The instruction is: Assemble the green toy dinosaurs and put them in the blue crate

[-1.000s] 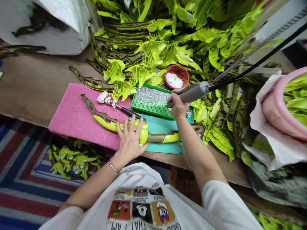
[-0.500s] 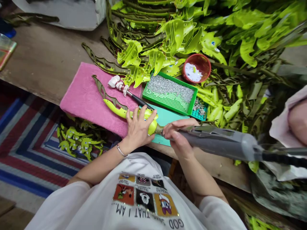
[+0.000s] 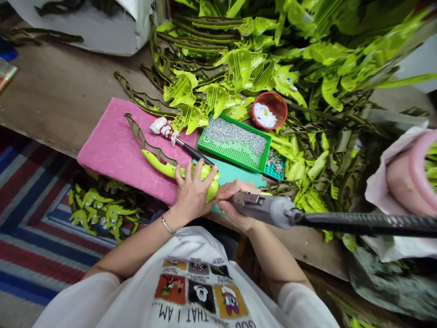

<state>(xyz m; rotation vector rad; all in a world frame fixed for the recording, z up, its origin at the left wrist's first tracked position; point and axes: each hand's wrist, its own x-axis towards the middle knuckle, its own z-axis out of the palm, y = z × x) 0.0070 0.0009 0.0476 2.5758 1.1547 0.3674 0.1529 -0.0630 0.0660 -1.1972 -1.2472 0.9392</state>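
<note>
A yellow-green plastic toy (image 3: 159, 164) with a painted eye and a dark olive curved strip lies across the pink cloth and a teal mat (image 3: 235, 172). My left hand (image 3: 194, 189) spans its head end, fingers spread over the top and holding it down. My right hand (image 3: 237, 200) is wrapped around a grey electric screwdriver (image 3: 269, 208), whose thick black cable runs off to the right. The driver's tip is hidden behind my right hand, close to the toy's head. Just beyond my left fingers lies a black rod (image 3: 194, 152) with a white cloth-wrapped end.
Pink cloth (image 3: 102, 141) covers the bench edge. A green tray (image 3: 235, 160) holds many small screws; a teal tray (image 3: 275, 165) of metal bits adjoins it. Behind are a red basket (image 3: 282, 107) with white pieces and heaped green parts (image 3: 246, 68). A pink bucket (image 3: 406, 182) stands right.
The screwdriver has swung from a low slant to point more toward the camera, its rear end moving left. My right hand has shifted slightly left. My left hand still presses on the toy.
</note>
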